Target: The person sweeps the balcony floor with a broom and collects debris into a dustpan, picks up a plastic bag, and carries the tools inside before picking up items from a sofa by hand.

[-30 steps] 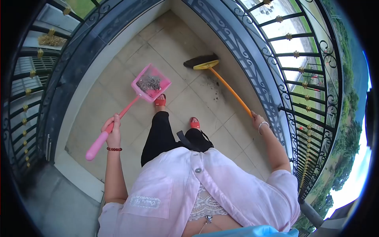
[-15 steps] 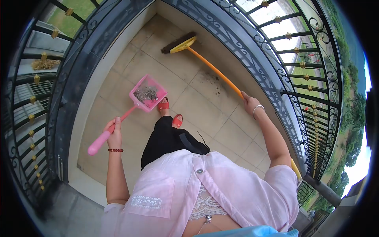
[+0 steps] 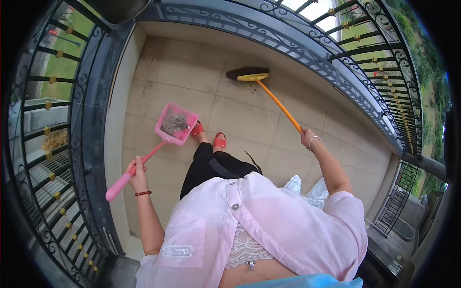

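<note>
My left hand (image 3: 138, 175) is wrapped round the long pink handle of a dustpan (image 3: 162, 139). Grey debris (image 3: 174, 124) lies in the pan, which is beside my feet. My right hand (image 3: 309, 139) grips the orange stick of a broom (image 3: 279, 103). The broom's yellow head and dark bristles (image 3: 240, 72) rest on the tiled floor (image 3: 240, 113) near the far wall. A few dark specks (image 3: 252, 90) show on the tiles just below the broom head.
Low walls topped by a black metal railing (image 3: 53, 79) with gold fittings enclose the floor. Red sandals (image 3: 219, 140) are on my feet. Silvery plastic bags (image 3: 317, 193) lie on the floor at my right. A dark rounded object (image 3: 113, 9) stands at the upper left corner.
The broom head has moved along the far wall to the right, over the area where dark dirt lay. My view has turned, bringing the plastic bags into sight. Both hands keep their hold.
</note>
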`<state>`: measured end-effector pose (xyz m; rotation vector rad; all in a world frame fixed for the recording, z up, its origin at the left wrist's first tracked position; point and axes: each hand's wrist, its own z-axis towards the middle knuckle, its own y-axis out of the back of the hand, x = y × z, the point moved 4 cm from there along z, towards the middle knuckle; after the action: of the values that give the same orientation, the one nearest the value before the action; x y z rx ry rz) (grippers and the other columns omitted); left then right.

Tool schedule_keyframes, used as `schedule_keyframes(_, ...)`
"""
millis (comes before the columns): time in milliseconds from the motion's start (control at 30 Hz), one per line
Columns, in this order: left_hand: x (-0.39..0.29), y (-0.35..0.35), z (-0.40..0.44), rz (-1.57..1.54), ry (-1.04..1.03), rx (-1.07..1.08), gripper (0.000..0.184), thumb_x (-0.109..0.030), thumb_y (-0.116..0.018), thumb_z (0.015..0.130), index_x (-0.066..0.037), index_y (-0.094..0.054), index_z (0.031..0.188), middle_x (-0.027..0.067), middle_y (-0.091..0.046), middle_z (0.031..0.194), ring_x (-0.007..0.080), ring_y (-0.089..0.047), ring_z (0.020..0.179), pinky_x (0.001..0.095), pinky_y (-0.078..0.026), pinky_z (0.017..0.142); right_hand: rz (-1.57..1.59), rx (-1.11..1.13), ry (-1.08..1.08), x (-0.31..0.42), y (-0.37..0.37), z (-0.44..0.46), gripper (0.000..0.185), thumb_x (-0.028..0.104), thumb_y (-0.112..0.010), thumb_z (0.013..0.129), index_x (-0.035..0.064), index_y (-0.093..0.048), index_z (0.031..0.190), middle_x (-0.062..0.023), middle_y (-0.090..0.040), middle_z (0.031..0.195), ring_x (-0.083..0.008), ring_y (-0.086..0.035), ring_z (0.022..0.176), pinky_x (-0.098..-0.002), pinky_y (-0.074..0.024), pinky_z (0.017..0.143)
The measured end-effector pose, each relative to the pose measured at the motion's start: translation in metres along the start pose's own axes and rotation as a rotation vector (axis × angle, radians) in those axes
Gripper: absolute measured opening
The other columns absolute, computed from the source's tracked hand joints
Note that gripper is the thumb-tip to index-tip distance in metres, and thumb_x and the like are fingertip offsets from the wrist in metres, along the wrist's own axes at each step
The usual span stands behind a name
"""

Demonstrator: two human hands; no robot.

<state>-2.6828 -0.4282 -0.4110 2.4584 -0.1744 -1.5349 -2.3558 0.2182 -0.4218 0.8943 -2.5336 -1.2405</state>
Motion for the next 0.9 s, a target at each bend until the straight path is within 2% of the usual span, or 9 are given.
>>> schedule_keyframes(200,-0.038,-0.026,-0.003,0.067,-0.027,0.049,0.031,-0.029,-0.066,0.089,0.001,-0.065,0.088,0.0029,-0.060,0.076,0.0079,-0.053,0.064,0.0224,-0.047,0.059,0.364,-0.016,-0.151,-0.058,-0.009,-0.082,0.039,0.023,-0.042,0.097,0.0215,-0.049,0.135,-0.0086,-0.058,0.064,-0.0175,-0.050,0.042,-0.0339,-0.0433,0.041)
schedule_keyframes(267,-0.051,-0.035,0.016,0.070,-0.021,0.105,0.030,-0.029,-0.065,0.090,0.002,-0.064,0.090,0.0036,-0.060,0.077,0.0082,-0.052,0.064,0.0224,-0.047,0.059,0.420,0.049,-0.257,-0.023,0.000,-0.070,0.039,0.026,-0.043,0.094,0.0182,-0.052,0.131,-0.0166,-0.068,0.082,-0.0271,-0.064,0.058,-0.0398,-0.0523,0.054)
schedule_keyframes(333,-0.065,-0.074,-0.023,0.117,-0.059,0.119,0.030,-0.028,-0.065,0.090,0.002,-0.064,0.091,0.0049,-0.061,0.079,0.0093,-0.055,0.065,0.0230,-0.048,0.060,0.412,-0.068,-0.143,-0.051,-0.051,0.008,0.040,0.024,-0.040,0.095,0.0171,-0.051,0.132,-0.0183,-0.068,0.086,-0.0314,-0.065,0.062,-0.0425,-0.0528,0.056)
schedule_keyframes(433,-0.091,-0.092,-0.024,0.162,-0.072,0.162,0.030,-0.028,-0.065,0.090,0.002,-0.063,0.093,0.0077,-0.064,0.086,0.0121,-0.059,0.070,0.0247,-0.050,0.062,0.538,0.038,-0.274,-0.033,-0.065,-0.027,0.041,0.020,-0.041,0.095,0.0154,-0.048,0.135,-0.0187,-0.067,0.086,-0.0301,-0.065,0.068,-0.0402,-0.0510,0.062)
schedule_keyframes(500,-0.098,-0.097,-0.025,0.160,-0.050,0.173,0.029,-0.027,-0.065,0.089,0.002,-0.064,0.095,0.0104,-0.066,0.095,0.0167,-0.065,0.078,0.0278,-0.054,0.067,0.430,-0.020,-0.219,-0.059,-0.104,-0.054,0.040,0.019,-0.042,0.095,0.0136,-0.049,0.133,-0.0228,-0.066,0.098,-0.0361,-0.065,0.086,-0.0420,-0.0511,0.072)
schedule_keyframes(633,-0.124,-0.108,-0.014,0.147,-0.049,0.219,0.028,-0.026,-0.065,0.089,0.001,-0.064,0.098,0.0101,-0.066,0.096,0.0173,-0.066,0.079,0.0281,-0.056,0.066,0.578,-0.158,-0.144,-0.095,-0.141,-0.136,0.042,0.020,-0.048,0.093,0.0183,-0.049,0.135,-0.0226,-0.065,0.099,-0.0386,-0.063,0.090,-0.0425,-0.0505,0.077)
schedule_keyframes(733,-0.144,-0.131,-0.016,0.153,-0.093,0.253,0.028,-0.026,-0.066,0.089,0.001,-0.064,0.097,0.0106,-0.066,0.097,0.0174,-0.066,0.078,0.0284,-0.056,0.066,0.532,-0.191,-0.210,-0.096,-0.115,-0.156,0.041,0.021,-0.045,0.094,0.0222,-0.049,0.135,-0.0195,-0.067,0.087,-0.0329,-0.065,0.070,-0.0401,-0.0519,0.064)
schedule_keyframes(833,-0.166,-0.156,-0.007,0.169,-0.128,0.338,0.027,-0.025,-0.066,0.089,0.001,-0.064,0.096,0.0114,-0.067,0.099,0.0175,-0.066,0.079,0.0288,-0.056,0.066,0.799,-0.112,-0.434,-0.088,-0.081,-0.135,0.040,0.018,-0.045,0.093,0.0157,-0.051,0.132,-0.0217,-0.064,0.105,-0.0390,-0.062,0.092,-0.0457,-0.0498,0.079)
schedule_keyframes(900,-0.188,-0.172,0.000,0.194,-0.149,0.357,0.027,-0.025,-0.066,0.089,0.001,-0.064,0.096,0.0116,-0.067,0.099,0.0176,-0.066,0.078,0.0289,-0.057,0.066,0.923,-0.077,-0.573,-0.090,-0.065,-0.116,0.040,0.018,-0.045,0.093,0.0156,-0.051,0.133,-0.0220,-0.065,0.103,-0.0380,-0.063,0.090,-0.0453,-0.0504,0.076)
